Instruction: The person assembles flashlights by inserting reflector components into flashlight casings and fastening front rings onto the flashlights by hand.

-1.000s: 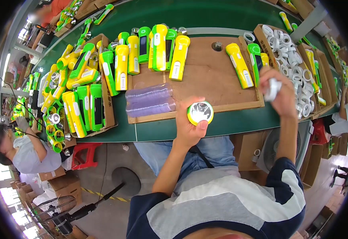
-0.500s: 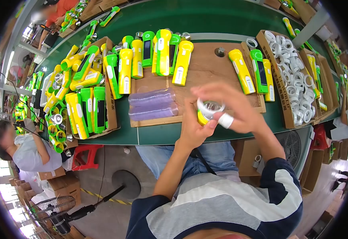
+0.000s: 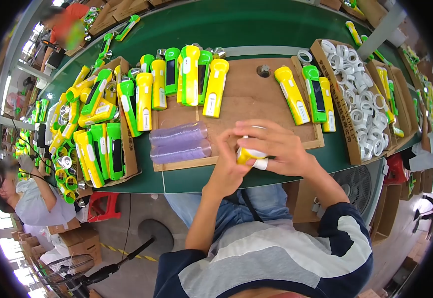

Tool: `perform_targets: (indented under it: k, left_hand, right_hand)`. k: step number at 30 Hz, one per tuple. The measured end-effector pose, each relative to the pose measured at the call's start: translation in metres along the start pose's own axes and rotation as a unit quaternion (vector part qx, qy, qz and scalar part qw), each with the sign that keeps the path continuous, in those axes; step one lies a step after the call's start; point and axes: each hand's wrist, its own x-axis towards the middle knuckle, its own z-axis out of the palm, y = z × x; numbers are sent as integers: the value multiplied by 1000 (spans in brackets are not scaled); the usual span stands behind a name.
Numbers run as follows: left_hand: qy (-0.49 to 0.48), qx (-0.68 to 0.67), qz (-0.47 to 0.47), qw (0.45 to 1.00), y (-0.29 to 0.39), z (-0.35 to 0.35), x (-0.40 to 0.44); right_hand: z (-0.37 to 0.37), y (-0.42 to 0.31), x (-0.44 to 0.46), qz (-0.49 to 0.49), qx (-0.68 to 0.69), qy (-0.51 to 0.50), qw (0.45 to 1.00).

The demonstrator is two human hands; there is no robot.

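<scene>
Close to the table's front edge, my left hand (image 3: 228,161) is wrapped round a yellow flashlight (image 3: 244,156). My right hand (image 3: 278,149) curls over the flashlight's head with its fingers closed on a white ring there. Both hands hide most of the ring and flashlight, so how far the ring sits on the head cannot be seen. A white wrap (image 3: 261,164) circles one of my right fingers. Left of the hands, two rolls of clear purple-tinted round pieces (image 3: 179,142) lie on a wooden board (image 3: 248,92).
Yellow and green flashlights (image 3: 216,87) lie along the board's back and left. A full carton of flashlights (image 3: 134,164) stands at left. At right is a carton of white rings (image 3: 348,134), with more flashlights (image 3: 292,94) beside it. Co-workers sit at far left.
My right hand has brought the white ring down onto the flashlight's head and closed over it. Both hands have shifted slightly left and lower as the view moved.
</scene>
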Motion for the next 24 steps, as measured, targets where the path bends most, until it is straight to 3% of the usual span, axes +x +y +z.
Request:
perform_targets:
  k: [2, 3, 6, 7, 10, 11, 12, 14, 16, 17, 18, 19, 20, 22, 23, 24]
  left_hand:
    - [-15, 291, -40, 956, 12, -3, -10]
    - [16, 302, 6, 953, 14, 5, -11]
    - [-43, 122, -239, 962, 44, 18, -21]
    - [-19, 78, -191, 978, 45, 24, -24]
    - [-81, -13, -262, 961, 56, 11, -28]
    - [-99, 52, -305, 946, 66, 8, -26]
    - [-102, 218, -225, 944, 66, 11, -29]
    - [-57, 405, 20, 912, 47, 18, -34]
    - [-68, 297, -57, 951, 58, 23, -37]
    - [-83, 239, -87, 964, 67, 23, -35]
    - [-193, -51, -277, 940, 78, 21, -35]
    - [-239, -206, -303, 899, 78, 26, -43]
    - [-280, -356, -321, 831, 77, 30, -50]
    - [-180, -53, -242, 952, 90, 29, -45]
    - [-123, 101, -194, 968, 100, 28, -41]
    - [-67, 254, -136, 955, 106, 24, -34]
  right_hand:
    - [-5, -5, -3, 47, -4, 35, 998]
    - [-6, -7, -3, 53, 11, 68, 996]
    - [-8, -11, 4, 6, 70, 74, 995]
    - [-11, -17, 4, 15, 65, 58, 996]
    - [-28, -19, 1, 33, 51, -18, 998]
    - [-33, -24, 3, 89, 98, -36, 991]
    - [-30, -24, -2, 153, 222, -10, 963]
    - [-23, -51, 22, 208, 97, -53, 972]
    - [-25, -59, 38, 146, 99, -87, 980]
    - [-31, -55, 37, 59, 146, -131, 979]
    - [-35, -49, 39, -29, 190, -171, 967]
    - [-27, -52, 53, -207, 254, -139, 935]
    - [-38, -52, 91, -396, 262, -267, 838]
    - [-34, -68, 90, -330, 218, -242, 886]
    - [-30, -76, 79, -116, 166, -199, 959]
    - [-27, -80, 71, 103, 100, -141, 980]
